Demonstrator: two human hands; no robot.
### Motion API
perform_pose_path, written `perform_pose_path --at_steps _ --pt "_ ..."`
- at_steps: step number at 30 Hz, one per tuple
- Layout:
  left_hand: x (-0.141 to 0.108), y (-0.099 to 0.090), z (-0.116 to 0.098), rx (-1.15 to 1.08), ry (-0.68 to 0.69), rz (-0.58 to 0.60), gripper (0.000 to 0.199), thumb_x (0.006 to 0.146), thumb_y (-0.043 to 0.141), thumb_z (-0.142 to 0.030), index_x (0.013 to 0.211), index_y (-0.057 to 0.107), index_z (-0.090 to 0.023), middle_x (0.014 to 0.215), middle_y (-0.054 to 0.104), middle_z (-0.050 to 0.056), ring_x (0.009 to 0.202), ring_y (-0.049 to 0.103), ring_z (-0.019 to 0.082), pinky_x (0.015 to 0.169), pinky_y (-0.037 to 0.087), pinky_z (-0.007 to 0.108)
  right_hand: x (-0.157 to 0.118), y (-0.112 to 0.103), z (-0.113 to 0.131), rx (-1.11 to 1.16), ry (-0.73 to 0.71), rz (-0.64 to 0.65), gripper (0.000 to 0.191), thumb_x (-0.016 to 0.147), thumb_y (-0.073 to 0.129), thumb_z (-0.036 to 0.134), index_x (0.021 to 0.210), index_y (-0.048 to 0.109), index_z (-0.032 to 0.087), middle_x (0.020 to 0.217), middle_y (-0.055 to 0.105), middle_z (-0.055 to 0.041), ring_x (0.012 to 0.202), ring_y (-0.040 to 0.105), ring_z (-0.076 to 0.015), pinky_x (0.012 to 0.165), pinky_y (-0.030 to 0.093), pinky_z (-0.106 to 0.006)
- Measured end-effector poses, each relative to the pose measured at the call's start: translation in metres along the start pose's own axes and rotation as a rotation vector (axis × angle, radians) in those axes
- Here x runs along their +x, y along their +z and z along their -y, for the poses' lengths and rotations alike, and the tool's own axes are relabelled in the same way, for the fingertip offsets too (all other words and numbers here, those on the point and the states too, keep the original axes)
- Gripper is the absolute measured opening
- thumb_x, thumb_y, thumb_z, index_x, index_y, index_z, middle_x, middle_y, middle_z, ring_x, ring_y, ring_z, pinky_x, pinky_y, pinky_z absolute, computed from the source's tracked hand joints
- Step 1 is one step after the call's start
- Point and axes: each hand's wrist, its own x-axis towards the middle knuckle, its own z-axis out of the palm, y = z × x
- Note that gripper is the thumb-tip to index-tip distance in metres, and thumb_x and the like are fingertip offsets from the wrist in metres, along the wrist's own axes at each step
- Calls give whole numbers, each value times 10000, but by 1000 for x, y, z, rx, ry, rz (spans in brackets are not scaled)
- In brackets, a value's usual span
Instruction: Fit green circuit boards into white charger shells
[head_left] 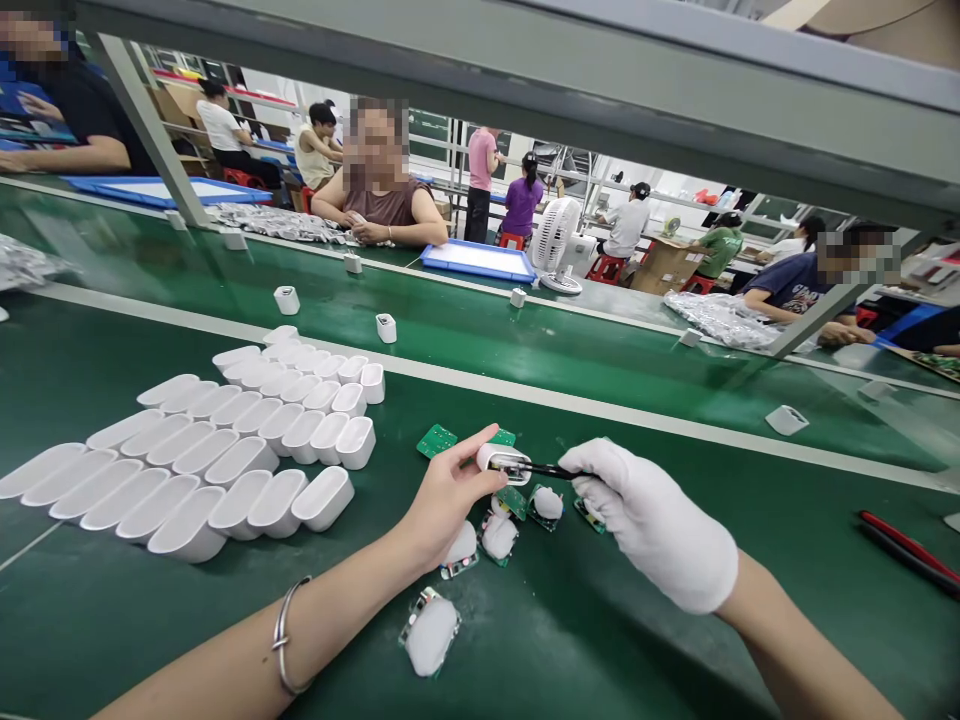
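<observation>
My bare left hand point(448, 487) grips a white oval plastic housing point(491, 457) between thumb and fingers, its opening turned toward the right. Inside the housing some metal and dark parts show, too small to name. In a white glove, my right hand point(645, 515) pinches black tweezers point(551, 470), whose tips reach into the housing's opening. Below and around both hands lie several green circuit boards with white putty-like lumps, among them one board point(432, 632) nearest me and another point(546, 505) under the tweezers. A bare green board point(436, 440) lies behind my left fingers.
Rows of white oval housings point(240, 450) stand on the green table to the left. Red-handled pliers point(911, 553) lie at the right edge. Beyond a pale strip, a green conveyor belt point(465, 325) carries several small white housings. A grey shelf beam point(525, 100) crosses overhead; co-workers sit opposite.
</observation>
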Motion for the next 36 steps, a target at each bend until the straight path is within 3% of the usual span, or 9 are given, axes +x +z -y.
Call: perform_pose_path --at_steps 4,10,13,16,23,26,31,34,36 --pt "0 0 2 -22 4 -10 759 601 749 -134 1317 497 -149 939 673 30 870 574 148 885 426 305 2 11 -5 -113 -81 -38 380 950 299 184 1268 475 294 877 585 -17 685 553 -100 629 463 -242" --pt "1 -1 3 -24 12 -13 764 596 764 -144 1313 502 -148 950 679 39 885 580 152 885 434 300 0 11 0 -55 -2 -34 371 935 286 168 1124 578 294 794 592 12 625 542 -85 647 460 -223" --pt "-1 -1 3 -4 29 -21 769 602 773 -159 1319 493 -139 1013 680 59 948 582 171 905 436 305 0 12 5 -246 7 -35 427 878 305 96 1117 592 303 826 612 13 618 540 -91 579 420 -211" --pt "-2 -2 2 32 54 -8 753 622 774 -173 1319 490 -147 1132 650 81 1059 563 200 943 433 317 1 13 14 -539 26 -60 478 819 339 46 1124 592 313 887 636 7 571 530 -98 446 284 -214" --pt "-2 -4 3 148 127 9 691 641 779 -230 1285 533 -187 1214 599 90 1114 549 243 944 466 354 -2 25 39 -846 172 -109 339 844 429 121 1049 613 317 783 644 -3 469 513 -110 389 110 -256" --pt "-3 -2 7 189 152 5 667 615 789 -233 1244 573 -184 1202 589 96 1091 552 257 873 510 345 -8 20 42 -753 229 -87 360 827 427 100 1021 630 326 786 651 2 445 512 -110 379 171 -250" --pt "1 -4 10 223 203 8 708 627 772 -233 1287 527 -157 1167 568 98 1072 566 244 893 518 346 -18 -20 23 -212 304 -68 301 851 444 174 1013 654 316 822 683 18 636 616 -139 567 462 -251" --pt "5 -10 8 364 423 -54 676 684 727 -210 1317 490 -181 1137 541 69 1072 580 220 966 482 357 -23 -32 8 -150 367 15 279 845 454 192 971 678 302 870 703 9 745 646 -172 661 497 -286" --pt "5 -14 5 578 704 -93 634 713 692 -140 1311 494 -218 1117 552 55 1088 579 218 988 468 371 -25 -24 4 -207 322 193 288 796 487 139 901 702 299 878 706 1 788 652 -191 698 494 -307"
